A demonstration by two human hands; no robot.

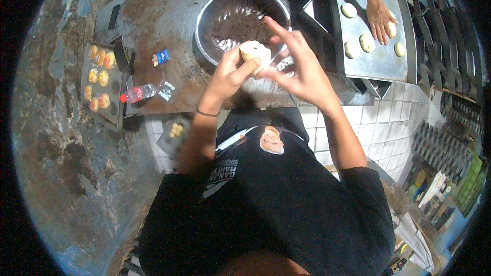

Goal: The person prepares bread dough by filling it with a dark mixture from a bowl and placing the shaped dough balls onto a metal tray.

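Observation:
In my left hand (232,74) is a pale round piece of dough (254,53), held between thumb and fingers, with a small dark spot on its top. Close on its right side is my right hand (299,66), its fingers spread apart and its thumb at or near the dough's lower edge; whether they touch I cannot tell. Both hands are over the near rim of a wide metal bowl (204,13), which holds a dark brown crumbly or pasty mass (240,25).
On the right, another person's hand (379,20) reaches onto a metal tray (378,66) with several dough rounds (367,43). To the left stand a tray of packed buns (102,77), a plastic bottle (139,93) and a blue packet (160,58). Dough balls (176,129) lie lower down.

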